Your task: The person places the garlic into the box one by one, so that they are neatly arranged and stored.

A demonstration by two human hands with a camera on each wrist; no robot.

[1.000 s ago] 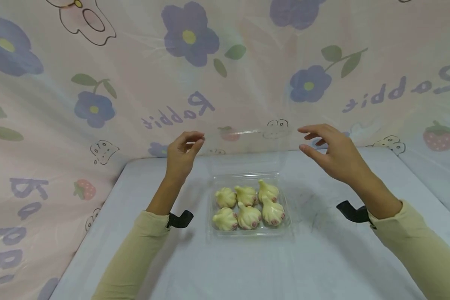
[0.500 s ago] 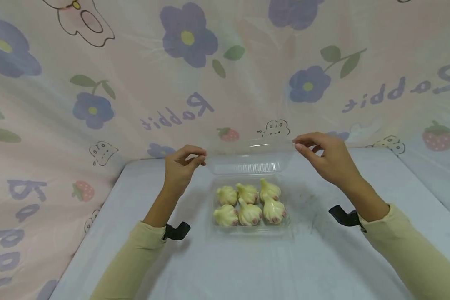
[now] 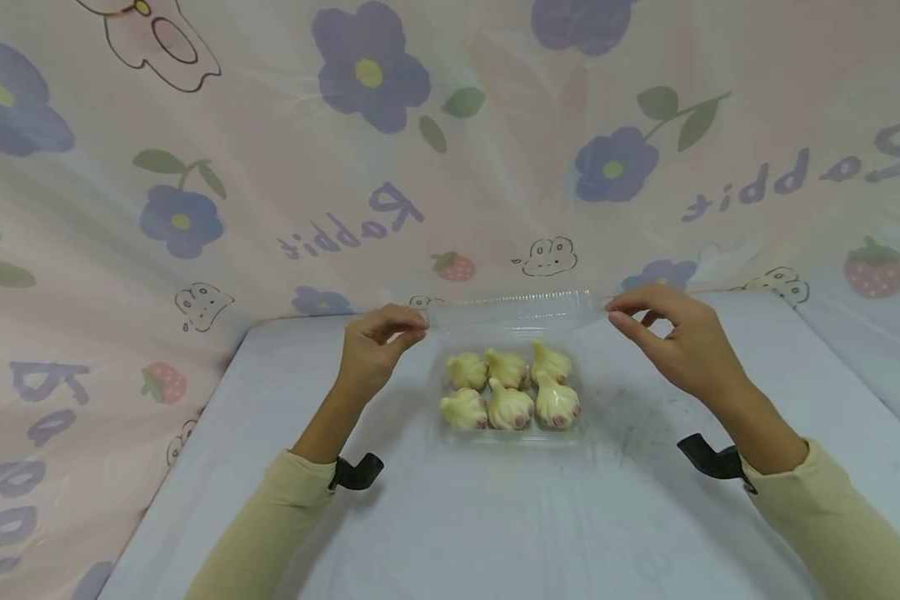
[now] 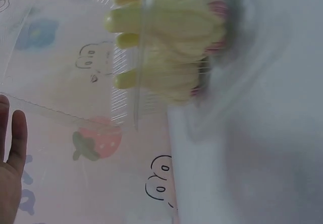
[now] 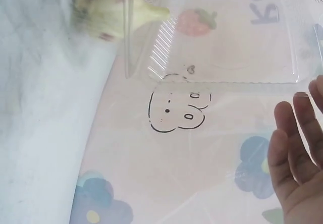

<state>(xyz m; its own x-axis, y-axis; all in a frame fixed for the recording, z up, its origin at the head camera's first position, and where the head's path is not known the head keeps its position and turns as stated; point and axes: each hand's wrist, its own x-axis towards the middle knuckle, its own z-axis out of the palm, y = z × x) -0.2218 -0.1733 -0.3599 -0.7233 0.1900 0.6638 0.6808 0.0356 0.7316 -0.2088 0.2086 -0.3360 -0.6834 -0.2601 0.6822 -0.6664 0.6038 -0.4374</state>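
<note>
A clear plastic clamshell box (image 3: pixel 513 442) sits on the white table with several garlic bulbs (image 3: pixel 510 406) in two rows inside it. Its hinged clear lid (image 3: pixel 512 312) stands raised over the far side. My left hand (image 3: pixel 375 350) pinches the lid's left corner between thumb and fingers. At the opposite corner, the thumb and fingertips of my right hand (image 3: pixel 678 337) pinch the lid's edge. In the left wrist view the garlic (image 4: pixel 176 27) shows beside the raised lid (image 4: pixel 55 57); the right wrist view has the lid (image 5: pixel 237 47) with my fingers (image 5: pixel 285 128) close to its edge.
Behind the white table (image 3: pixel 495 533) hangs a pink curtain (image 3: pixel 495 192) printed with flowers, strawberries and rabbits, also along the left side. A black wrist mount (image 3: pixel 358 472) sits on the left wrist and another mount (image 3: pixel 711 457) on the right.
Both hands have come lower, and the lid has tilted down from nearly upright. My right hand's fingers, spread apart a second ago, have closed on the lid's corner.
</note>
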